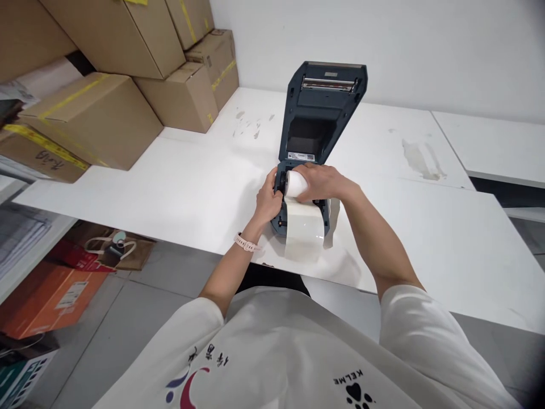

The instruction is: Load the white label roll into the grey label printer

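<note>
A dark blue-grey label printer [326, 108] stands on the white table with its lid tipped up and back. Inside its lower body sits a white label roll [297, 184], and my right hand [319, 180] is wrapped over the roll's right side. From the roll, a pale strip of labels [304, 230] runs out over the printer's front toward me. My left hand [269, 199] grips the left wall of the printer's body, its fingertips at the inner edge beside the roll. The right fingers partly hide the printer's inside.
Stacked cardboard boxes [97, 119] fill the table's left end. The white table [204, 193] ends just in front of my body and meets a wall behind. An orange box [51, 298] and bags lie below, at left. Peeled patches [421, 159] mark the tabletop at right.
</note>
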Available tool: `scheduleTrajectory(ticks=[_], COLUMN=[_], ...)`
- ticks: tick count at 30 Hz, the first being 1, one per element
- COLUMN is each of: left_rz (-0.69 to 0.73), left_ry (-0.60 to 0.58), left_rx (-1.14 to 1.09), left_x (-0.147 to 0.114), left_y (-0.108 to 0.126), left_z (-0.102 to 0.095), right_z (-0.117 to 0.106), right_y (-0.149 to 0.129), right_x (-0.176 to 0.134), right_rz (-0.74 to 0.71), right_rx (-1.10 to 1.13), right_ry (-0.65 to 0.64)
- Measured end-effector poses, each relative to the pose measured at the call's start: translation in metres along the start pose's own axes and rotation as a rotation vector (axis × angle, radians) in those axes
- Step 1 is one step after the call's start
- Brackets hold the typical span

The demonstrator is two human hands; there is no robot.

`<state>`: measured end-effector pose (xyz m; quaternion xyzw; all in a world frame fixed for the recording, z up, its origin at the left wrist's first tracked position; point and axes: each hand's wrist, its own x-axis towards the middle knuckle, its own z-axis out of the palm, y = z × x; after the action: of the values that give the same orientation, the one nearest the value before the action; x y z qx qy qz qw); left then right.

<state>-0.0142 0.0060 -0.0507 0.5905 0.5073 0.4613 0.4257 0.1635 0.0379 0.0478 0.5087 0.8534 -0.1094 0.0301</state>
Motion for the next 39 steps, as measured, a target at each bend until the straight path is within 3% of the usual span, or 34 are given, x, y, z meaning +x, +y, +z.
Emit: scheduleTrajectory(ticks=[3,8,14,27,35,37,39], left_rz=[-0.035,0.004,-0.007,-0.021,-0.152,-0.174,-0.188], left_ry=[0.018,0.013,0.032,0.029,-0.063,-0.087,-0.105], left_rx=[0.007,-0.037,-0.117,-0.168,-0.244,-0.277,-0.282], left_x=[-0.003,-0.006,0.000,-0.003,-0.064,-0.073,-0.075], left_y=[0.006,0.009,-0.004,-0.001,0.021,0.025,0.026], left_z=[0.000,0.001,0.005,0.005,0.000,-0.002,-0.003], right_z=[0.014,0.035,0.073,0.083,0.088,0.084,0.073], right_y=[-0.001,-0.021,-0.045,-0.041,-0.042,-0.034,-0.019], right_x=[-0.004,-0.057,-0.108,-0.109,-0.113,-0.114,-0.110], right_rz=[-0.020,-0.141,-0.164,-0.166,-0.096,-0.131,-0.125], right_rx=[-0.008,0.174,0.234,0.213,0.228,0.347,0.533], right_ry=[0.043,0.355,0.359,0.365,0.401,0.388,0.462])
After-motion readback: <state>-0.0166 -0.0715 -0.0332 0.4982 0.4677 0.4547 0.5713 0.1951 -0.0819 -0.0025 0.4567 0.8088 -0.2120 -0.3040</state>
